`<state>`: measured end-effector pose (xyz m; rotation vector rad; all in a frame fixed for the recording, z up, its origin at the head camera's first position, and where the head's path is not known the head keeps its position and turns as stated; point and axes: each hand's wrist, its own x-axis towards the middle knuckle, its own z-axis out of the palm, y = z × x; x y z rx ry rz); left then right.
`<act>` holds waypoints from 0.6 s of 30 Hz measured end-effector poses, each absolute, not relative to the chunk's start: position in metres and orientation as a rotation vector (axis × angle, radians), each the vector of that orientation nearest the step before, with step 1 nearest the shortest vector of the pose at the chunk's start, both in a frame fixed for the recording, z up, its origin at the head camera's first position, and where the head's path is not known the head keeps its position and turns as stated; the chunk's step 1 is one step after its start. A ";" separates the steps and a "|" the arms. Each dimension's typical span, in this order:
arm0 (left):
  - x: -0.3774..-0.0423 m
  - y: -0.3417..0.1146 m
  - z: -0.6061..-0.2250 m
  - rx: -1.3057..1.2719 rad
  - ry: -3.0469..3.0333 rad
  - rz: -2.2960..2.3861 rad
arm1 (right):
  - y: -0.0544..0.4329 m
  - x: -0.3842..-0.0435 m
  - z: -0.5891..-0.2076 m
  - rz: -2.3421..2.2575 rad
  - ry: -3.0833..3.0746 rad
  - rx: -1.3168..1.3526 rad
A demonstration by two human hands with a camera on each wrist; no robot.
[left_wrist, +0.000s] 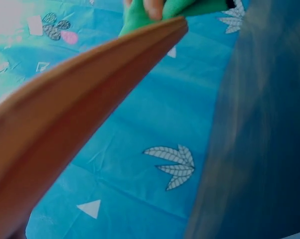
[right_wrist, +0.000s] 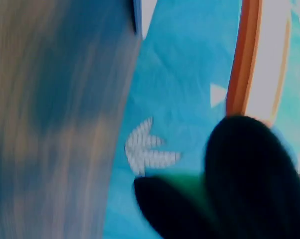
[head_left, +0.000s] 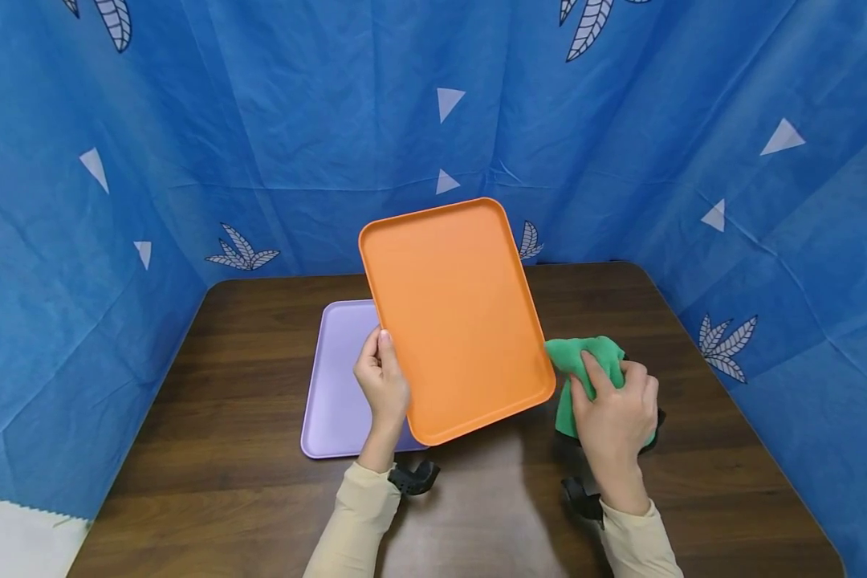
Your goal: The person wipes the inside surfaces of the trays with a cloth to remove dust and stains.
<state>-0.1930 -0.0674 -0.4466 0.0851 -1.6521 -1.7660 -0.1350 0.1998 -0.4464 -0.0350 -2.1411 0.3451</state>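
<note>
My left hand (head_left: 383,385) grips the left edge of an orange tray (head_left: 458,321), thumb on its face, and holds it tilted up above the table. The tray's rim runs edge-on across the left wrist view. Beside the tray's lower right corner, my right hand (head_left: 617,409) pinches a green cloth (head_left: 567,409) that hangs in folds below the fingers. A corner of the cloth meets the tray's right edge in the head view. Behind the orange tray, a purple tray (head_left: 337,385) lies flat on the table, its right part hidden.
The brown wooden table (head_left: 209,417) has rounded corners. A blue patterned curtain (head_left: 296,120) hangs behind it and along both sides. Something white (head_left: 14,538) shows at the lower left. A black wrist strap (head_left: 413,478) sits on the left wrist, another (head_left: 581,499) on the right.
</note>
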 end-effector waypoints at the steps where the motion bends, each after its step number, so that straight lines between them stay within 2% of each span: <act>1: -0.192 -0.068 -0.444 0.090 -1.656 -1.760 | 0.204 -0.134 -0.445 0.369 -2.129 -0.068; 9: -0.177 -0.066 -0.417 0.088 -1.674 -1.753 | 0.231 -0.123 -0.435 0.631 -2.034 -0.286; 18: -0.205 -0.050 -0.465 0.133 -1.767 -1.865 | 0.238 -0.119 -0.430 0.761 -1.995 -0.369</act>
